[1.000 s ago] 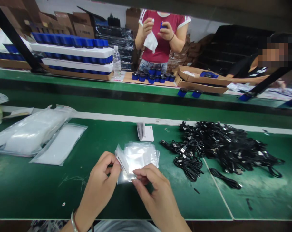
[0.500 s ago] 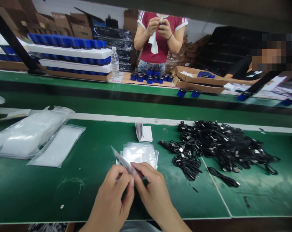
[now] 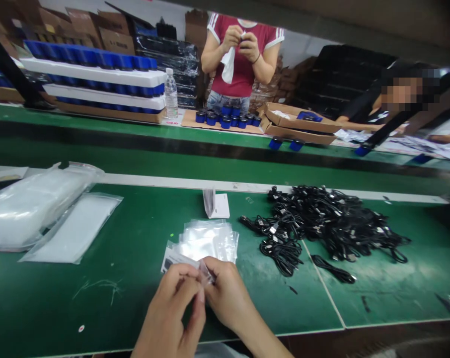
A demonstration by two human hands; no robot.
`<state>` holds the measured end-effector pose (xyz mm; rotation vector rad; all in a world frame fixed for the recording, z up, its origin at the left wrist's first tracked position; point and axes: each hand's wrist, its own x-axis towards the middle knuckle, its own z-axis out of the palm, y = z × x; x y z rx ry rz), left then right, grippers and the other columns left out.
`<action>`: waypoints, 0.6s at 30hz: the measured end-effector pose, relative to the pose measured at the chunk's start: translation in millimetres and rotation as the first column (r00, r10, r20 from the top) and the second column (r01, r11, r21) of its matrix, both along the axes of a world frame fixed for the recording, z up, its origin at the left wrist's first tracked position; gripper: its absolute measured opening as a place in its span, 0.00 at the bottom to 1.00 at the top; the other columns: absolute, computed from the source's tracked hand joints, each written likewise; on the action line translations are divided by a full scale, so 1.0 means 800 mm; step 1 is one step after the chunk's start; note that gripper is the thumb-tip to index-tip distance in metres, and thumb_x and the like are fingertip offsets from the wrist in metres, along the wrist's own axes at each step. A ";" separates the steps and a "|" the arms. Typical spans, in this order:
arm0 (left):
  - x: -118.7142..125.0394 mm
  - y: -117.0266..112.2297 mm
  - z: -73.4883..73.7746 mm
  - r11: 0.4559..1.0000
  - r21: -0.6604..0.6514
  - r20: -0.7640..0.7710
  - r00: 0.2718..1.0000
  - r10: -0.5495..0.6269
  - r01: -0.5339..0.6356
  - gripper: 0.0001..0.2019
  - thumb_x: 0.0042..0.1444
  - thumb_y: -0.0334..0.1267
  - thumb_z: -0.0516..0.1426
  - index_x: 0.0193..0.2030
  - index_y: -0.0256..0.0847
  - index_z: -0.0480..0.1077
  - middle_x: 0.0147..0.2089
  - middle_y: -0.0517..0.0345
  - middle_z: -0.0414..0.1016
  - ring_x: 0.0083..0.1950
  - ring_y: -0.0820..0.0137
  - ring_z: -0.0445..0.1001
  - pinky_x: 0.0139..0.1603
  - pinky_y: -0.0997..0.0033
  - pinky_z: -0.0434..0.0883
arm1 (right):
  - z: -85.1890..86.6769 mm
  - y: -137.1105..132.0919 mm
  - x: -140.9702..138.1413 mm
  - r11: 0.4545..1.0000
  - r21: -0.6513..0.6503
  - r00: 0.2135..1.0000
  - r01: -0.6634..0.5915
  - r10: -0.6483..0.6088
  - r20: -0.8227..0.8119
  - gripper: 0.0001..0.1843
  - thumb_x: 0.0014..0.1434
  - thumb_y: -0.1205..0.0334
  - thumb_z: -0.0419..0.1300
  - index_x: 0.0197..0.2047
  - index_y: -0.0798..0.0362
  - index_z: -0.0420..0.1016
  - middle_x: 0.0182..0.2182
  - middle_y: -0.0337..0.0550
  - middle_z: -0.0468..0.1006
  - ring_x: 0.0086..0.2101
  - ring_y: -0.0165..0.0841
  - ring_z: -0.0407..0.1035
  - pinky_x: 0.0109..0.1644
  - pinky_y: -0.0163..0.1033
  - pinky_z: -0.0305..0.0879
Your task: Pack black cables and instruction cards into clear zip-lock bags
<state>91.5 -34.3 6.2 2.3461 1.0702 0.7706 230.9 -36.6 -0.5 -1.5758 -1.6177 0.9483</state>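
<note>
My left hand point(image 3: 175, 307) and my right hand point(image 3: 227, 293) meet low on the green workbench point(image 3: 98, 303), and both pinch a small transparent plastic bag point(image 3: 182, 261) by its edge. Its lower part is hidden by my fingers. Right behind my hands lies a loose stack of transparent zip bags point(image 3: 206, 241). Farther up are a small pile of white cards point(image 3: 221, 206) and, to the right, a heap of black USB cables point(image 3: 322, 223).
Two large white-filled plastic packs point(image 3: 29, 206) lie at the left of the bench. Beyond a raised green belt point(image 3: 210, 159), a person point(image 3: 242, 64) handles a white item. Blue-capped items stand in white foam trays point(image 3: 91, 74) and on cardboard point(image 3: 225, 122).
My hands have come together from a spread position at the stack, and the small bag has been drawn out of it and pinched between them. The whole view has shifted slightly.
</note>
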 end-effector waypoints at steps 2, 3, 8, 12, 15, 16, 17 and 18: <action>-0.001 0.008 -0.001 0.992 -0.118 0.017 0.999 0.038 -0.036 0.06 0.60 0.32 0.46 0.34 0.42 0.62 0.42 0.54 0.64 0.42 0.70 0.70 0.42 0.72 0.70 | 0.007 -0.002 0.012 0.997 -0.035 0.998 -0.062 0.062 0.016 0.10 0.55 0.72 0.53 0.28 0.55 0.73 0.18 0.34 0.69 0.21 0.27 0.62 0.24 0.29 0.54; -0.001 0.012 -0.002 0.983 -0.178 0.020 0.998 0.053 -0.048 0.07 0.61 0.34 0.46 0.33 0.43 0.62 0.42 0.55 0.65 0.41 0.70 0.70 0.41 0.72 0.70 | 0.011 -0.002 0.021 0.994 -0.048 0.996 -0.094 0.095 -0.001 0.08 0.56 0.71 0.54 0.33 0.54 0.75 0.21 0.35 0.72 0.23 0.27 0.65 0.25 0.29 0.57; 0.003 0.025 -0.007 0.925 -0.375 -0.003 0.997 0.072 -0.068 0.12 0.63 0.40 0.43 0.30 0.44 0.61 0.35 0.60 0.66 0.32 0.72 0.69 0.34 0.75 0.69 | 0.032 0.017 0.085 0.965 0.219 0.855 0.146 -0.235 0.463 0.15 0.57 0.69 0.57 0.48 0.57 0.73 0.42 0.52 0.75 0.41 0.42 0.68 0.46 0.45 0.63; 0.006 0.030 -0.008 0.911 -0.404 0.015 0.996 0.092 -0.078 0.13 0.62 0.43 0.43 0.27 0.44 0.59 0.33 0.62 0.65 0.29 0.74 0.67 0.32 0.77 0.68 | 0.031 0.052 0.118 0.932 0.338 0.600 0.129 -0.344 0.722 0.11 0.52 0.74 0.59 0.41 0.62 0.76 0.39 0.60 0.73 0.41 0.50 0.64 0.43 0.53 0.60; 0.007 0.031 -0.007 0.909 -0.407 0.022 0.994 0.104 -0.086 0.14 0.62 0.42 0.43 0.27 0.44 0.58 0.33 0.62 0.64 0.30 0.74 0.67 0.33 0.77 0.68 | 0.032 0.060 0.124 0.943 0.320 0.667 0.094 -0.298 0.683 0.05 0.50 0.75 0.59 0.30 0.58 0.75 0.33 0.53 0.74 0.38 0.45 0.65 0.42 0.48 0.63; 0.008 0.031 -0.006 0.909 -0.407 0.018 0.994 0.110 -0.093 0.14 0.62 0.42 0.43 0.26 0.44 0.58 0.32 0.63 0.64 0.30 0.74 0.67 0.33 0.77 0.68 | 0.035 0.056 0.122 0.939 0.331 0.677 0.096 -0.306 0.669 0.04 0.52 0.73 0.59 0.30 0.57 0.74 0.32 0.52 0.74 0.37 0.43 0.66 0.42 0.46 0.64; 0.008 0.031 -0.006 0.908 -0.407 0.010 0.993 0.114 -0.100 0.14 0.62 0.42 0.43 0.26 0.44 0.58 0.32 0.63 0.64 0.30 0.74 0.68 0.33 0.76 0.68 | 0.040 0.049 0.119 0.931 0.345 0.705 0.118 -0.323 0.631 0.03 0.54 0.71 0.58 0.33 0.57 0.73 0.31 0.50 0.74 0.35 0.40 0.67 0.41 0.44 0.65; 0.009 0.031 -0.006 0.907 -0.407 -0.001 0.993 0.115 -0.105 0.14 0.62 0.42 0.43 0.27 0.44 0.58 0.32 0.63 0.64 0.30 0.73 0.68 0.33 0.75 0.68 | 0.044 0.041 0.114 0.925 0.346 0.763 0.159 -0.338 0.552 0.05 0.56 0.69 0.57 0.37 0.58 0.72 0.31 0.48 0.74 0.33 0.37 0.68 0.39 0.42 0.66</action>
